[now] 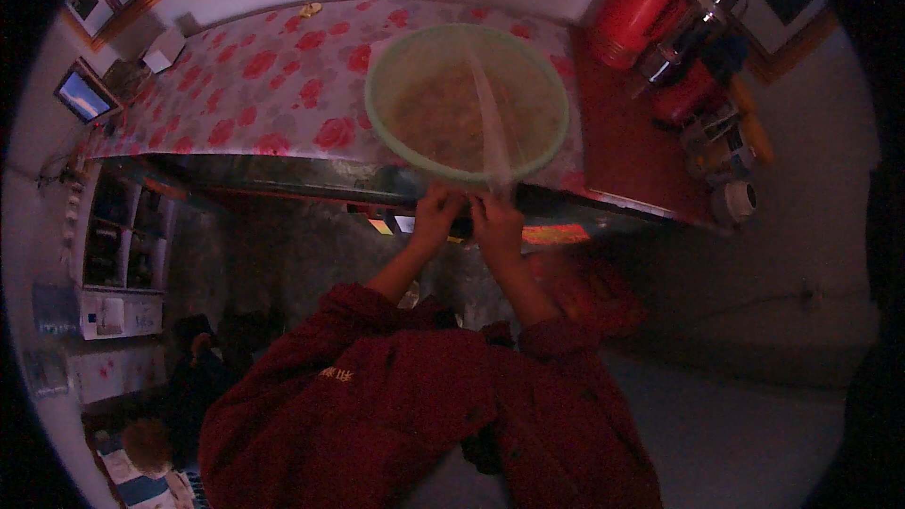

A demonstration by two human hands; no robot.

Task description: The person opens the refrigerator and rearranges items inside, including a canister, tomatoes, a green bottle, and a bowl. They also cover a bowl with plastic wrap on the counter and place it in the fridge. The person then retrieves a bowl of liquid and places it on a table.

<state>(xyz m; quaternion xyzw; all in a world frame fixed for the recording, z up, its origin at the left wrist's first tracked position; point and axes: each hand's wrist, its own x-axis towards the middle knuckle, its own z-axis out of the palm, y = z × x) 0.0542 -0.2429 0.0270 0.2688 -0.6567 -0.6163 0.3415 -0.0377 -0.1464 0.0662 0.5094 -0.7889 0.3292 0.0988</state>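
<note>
A large round pale green basin (pixel 375 129) stands on a table with a rose-patterned cloth (pixel 258 109), and a brownish mass (pixel 445 106) lies in it. Thin clear plastic film (pixel 493 116) stretches over the basin, with a whitish fold running down towards me. Just in front of the basin's near rim, my left hand (pixel 436 215) and my right hand (pixel 496 223) are close together, thumbs and fingertips pinched. The fold of film comes down to my right hand, which grips it. What my left fingertips pinch is too dark to tell.
At the right, the table has a bare red-brown part (pixel 622 148), with a red cylindrical container (pixel 640 7), several kitchen items and a white roll (pixel 735 201) beyond. A small flag stand (pixel 310 10) and a white box (pixel 164 51) stand at the back. People are at the lower left.
</note>
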